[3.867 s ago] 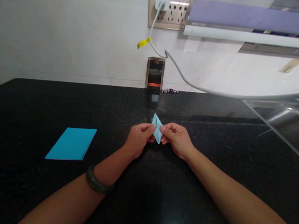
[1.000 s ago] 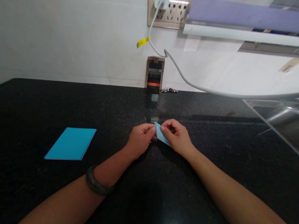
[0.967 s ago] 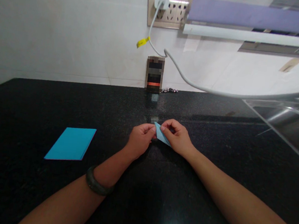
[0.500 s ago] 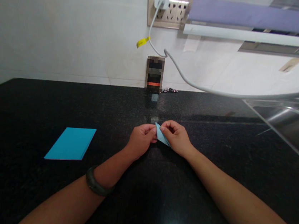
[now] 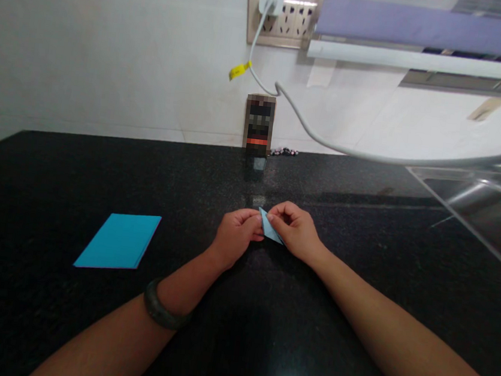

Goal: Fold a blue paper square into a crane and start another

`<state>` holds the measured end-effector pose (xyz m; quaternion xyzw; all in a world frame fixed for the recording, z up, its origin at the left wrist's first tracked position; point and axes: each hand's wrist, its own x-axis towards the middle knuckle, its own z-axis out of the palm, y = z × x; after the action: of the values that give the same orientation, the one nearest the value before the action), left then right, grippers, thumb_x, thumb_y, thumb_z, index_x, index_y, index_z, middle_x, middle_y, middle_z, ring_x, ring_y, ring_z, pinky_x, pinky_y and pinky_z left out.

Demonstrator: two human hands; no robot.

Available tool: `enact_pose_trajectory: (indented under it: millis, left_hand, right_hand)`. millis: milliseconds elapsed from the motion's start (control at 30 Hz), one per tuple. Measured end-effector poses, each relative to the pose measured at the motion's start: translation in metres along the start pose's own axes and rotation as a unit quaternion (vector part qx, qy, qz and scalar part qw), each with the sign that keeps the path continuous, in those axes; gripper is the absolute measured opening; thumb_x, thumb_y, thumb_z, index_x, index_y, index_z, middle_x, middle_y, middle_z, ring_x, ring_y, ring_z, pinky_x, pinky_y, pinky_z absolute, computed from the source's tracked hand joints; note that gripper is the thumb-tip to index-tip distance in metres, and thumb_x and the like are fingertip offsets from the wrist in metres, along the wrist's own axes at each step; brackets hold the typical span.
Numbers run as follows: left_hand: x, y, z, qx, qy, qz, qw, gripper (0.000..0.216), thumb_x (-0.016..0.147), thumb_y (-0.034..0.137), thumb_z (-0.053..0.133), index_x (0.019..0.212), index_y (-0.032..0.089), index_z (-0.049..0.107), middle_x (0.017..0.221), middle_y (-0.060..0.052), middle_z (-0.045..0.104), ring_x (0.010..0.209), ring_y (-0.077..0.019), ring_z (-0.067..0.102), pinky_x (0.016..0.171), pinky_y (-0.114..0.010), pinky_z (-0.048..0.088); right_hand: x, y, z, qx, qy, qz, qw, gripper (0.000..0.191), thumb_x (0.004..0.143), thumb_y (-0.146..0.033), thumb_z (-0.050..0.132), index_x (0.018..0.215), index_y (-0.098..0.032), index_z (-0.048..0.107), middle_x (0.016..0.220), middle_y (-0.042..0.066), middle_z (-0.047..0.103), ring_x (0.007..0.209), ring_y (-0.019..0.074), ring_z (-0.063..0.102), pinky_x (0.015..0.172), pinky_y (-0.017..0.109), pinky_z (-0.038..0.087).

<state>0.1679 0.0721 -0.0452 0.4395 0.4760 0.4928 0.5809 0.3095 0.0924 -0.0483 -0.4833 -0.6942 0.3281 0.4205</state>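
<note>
A small folded piece of light-blue paper [image 5: 272,229] is held between my two hands, just above the dark countertop [image 5: 308,315]. My left hand [image 5: 237,235] pinches its left edge with thumb and fingers. On the other side, my right hand [image 5: 294,229] grips the upper right part between thumb and forefinger. Its visible face is narrow and pointed at the top; the rest lies behind my fingers. To the left, a stack of bright blue square paper [image 5: 118,242] lies flat on the counter.
Against the wall leans a phone-like object [image 5: 259,124], blurred out, with a beaded strand [image 5: 285,152] beside it. A grey cable [image 5: 303,121] runs from the wall socket [image 5: 281,18] to the right. A steel sink [image 5: 497,204] is set in at the right.
The folded paper has shifted very slightly in my fingers. Both hands stay in nearly the same place, and the paper stack has not moved.
</note>
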Motion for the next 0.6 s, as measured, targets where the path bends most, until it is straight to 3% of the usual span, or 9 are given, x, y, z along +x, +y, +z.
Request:
enact_pose_trajectory:
  millis: [367, 467, 600]
  left_hand:
    - [0.0026, -0.0089, -0.0041, 0.102, 0.023, 0.067, 0.992, 0.028, 0.072, 0.041, 0.061, 0.063, 0.015, 0.063, 0.053, 0.001, 0.058, 0.048, -0.0103, 0.055, 0.048, -0.022, 0.048]
    - [0.0032, -0.0085, -0.0035, 0.094, 0.025, 0.074, 0.992, 0.027, 0.073, 0.041, 0.06, 0.064, 0.015, 0.063, 0.054, 0.001, 0.059, 0.049, -0.0107, 0.055, 0.049, -0.022, 0.048]
    - [0.0046, -0.0075, -0.0032, 0.072, 0.053, 0.082, 0.993, 0.028, 0.074, 0.041, 0.059, 0.063, 0.015, 0.063, 0.052, 0.002, 0.057, 0.047, -0.0104, 0.053, 0.047, -0.022, 0.047]
  right_hand:
    - [-0.004, -0.0035, 0.0023, -0.032, 0.014, -0.063, 0.997, 0.011, 0.077, -0.024, 0.057, 0.069, -0.017, 0.059, 0.066, 0.0, 0.052, 0.061, 0.0103, 0.047, 0.056, 0.023, 0.037]
    - [-0.0027, -0.0059, 0.0027, 0.012, 0.009, -0.021, 1.0, 0.011, 0.074, -0.027, 0.06, 0.069, -0.017, 0.06, 0.066, 0.0, 0.054, 0.059, 0.0101, 0.047, 0.055, 0.023, 0.038]
    - [-0.0013, -0.0073, 0.0032, 0.148, -0.014, 0.081, 0.986, 0.022, 0.075, -0.038, 0.056, 0.076, -0.017, 0.061, 0.06, -0.002, 0.055, 0.051, 0.0093, 0.047, 0.05, 0.023, 0.039]
